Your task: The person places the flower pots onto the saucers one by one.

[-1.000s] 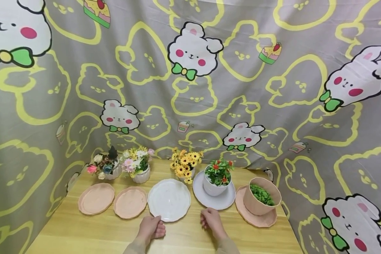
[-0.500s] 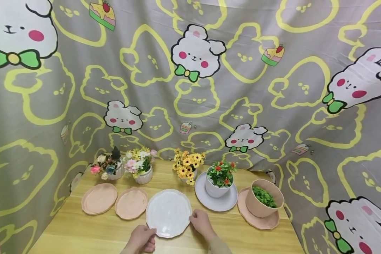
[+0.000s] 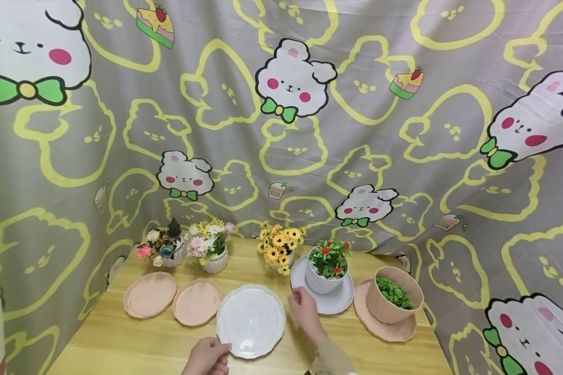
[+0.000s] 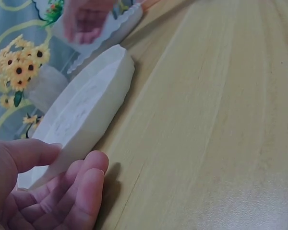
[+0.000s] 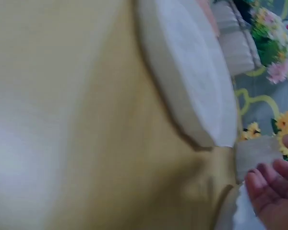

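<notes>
Left hand [image 3: 208, 356] pinches the near-left rim of the white plate [image 3: 251, 322], which sits on the table [image 3: 122, 349] — while the right hand [image 3: 304, 311], fingers loosely parted, holds nothing near the lavender plate [image 3: 342, 298]. I'd worry about that one: too low a sweep could clip the lavender rim and topple the red-flowered pot [image 3: 325, 284].

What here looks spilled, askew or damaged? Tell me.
Nothing stands out: no spill or breakage shows. The white plate pinched by the left hand looks whole; the white pot sits on its lavender plate.
</notes>
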Demonstrator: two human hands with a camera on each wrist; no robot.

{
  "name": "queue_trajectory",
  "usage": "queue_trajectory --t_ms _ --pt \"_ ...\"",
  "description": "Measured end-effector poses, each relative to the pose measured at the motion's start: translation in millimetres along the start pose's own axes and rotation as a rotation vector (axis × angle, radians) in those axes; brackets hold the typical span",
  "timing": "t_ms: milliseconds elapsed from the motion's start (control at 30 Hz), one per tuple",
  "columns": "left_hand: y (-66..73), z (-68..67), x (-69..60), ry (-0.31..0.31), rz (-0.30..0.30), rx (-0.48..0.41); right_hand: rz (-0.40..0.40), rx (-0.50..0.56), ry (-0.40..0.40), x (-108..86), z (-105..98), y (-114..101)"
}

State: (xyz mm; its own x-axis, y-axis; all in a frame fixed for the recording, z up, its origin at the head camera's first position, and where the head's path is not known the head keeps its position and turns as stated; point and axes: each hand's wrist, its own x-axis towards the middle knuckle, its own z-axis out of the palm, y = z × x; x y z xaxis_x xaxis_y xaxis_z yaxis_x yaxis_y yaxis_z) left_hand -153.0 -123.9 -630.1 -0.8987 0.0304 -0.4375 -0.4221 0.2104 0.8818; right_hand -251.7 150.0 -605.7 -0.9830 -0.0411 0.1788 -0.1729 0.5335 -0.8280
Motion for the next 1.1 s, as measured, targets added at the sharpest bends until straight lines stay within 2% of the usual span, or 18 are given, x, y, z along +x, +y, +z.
queue_trajectory --t_ms 100,267,400,600,667,900,1000,1100 --pt "-0.2 0.6 1.6 0.008 0.004 -0.016 -0.047 0.055 0.043 21.6 -1 -4" --pt "-0.5 1.8 2.9 0.011 0.004 -0.037 -0.021 0.095 0.037 51.3 4 2" --pt "-1.3 3.2 2.0 0.01 0.01 -0.049 -0.042 0.027 0.038 69.4 9 12" --pt "-1.2 7.3 0.6 0.012 0.012 -0.067 -0.071 -0.141 0.069 89.7 12 25" --pt "-1.7 8.3 0.3 0.017 0.017 -0.064 -0.069 -0.158 0.06 95.1 13 27" --pt "-6.6 8.2 0.2 0.029 0.015 0.001 0.072 -0.061 0.029 109.1 18 27" --pt "-9.0 8.3 2.1 0.03 0.008 0.016 0.04 -0.028 0.068 118.3 23 26" --pt "-11.9 8.6 4.2 0.037 0.014 0.033 -0.029 0.031 0.118 125.0 26 24"
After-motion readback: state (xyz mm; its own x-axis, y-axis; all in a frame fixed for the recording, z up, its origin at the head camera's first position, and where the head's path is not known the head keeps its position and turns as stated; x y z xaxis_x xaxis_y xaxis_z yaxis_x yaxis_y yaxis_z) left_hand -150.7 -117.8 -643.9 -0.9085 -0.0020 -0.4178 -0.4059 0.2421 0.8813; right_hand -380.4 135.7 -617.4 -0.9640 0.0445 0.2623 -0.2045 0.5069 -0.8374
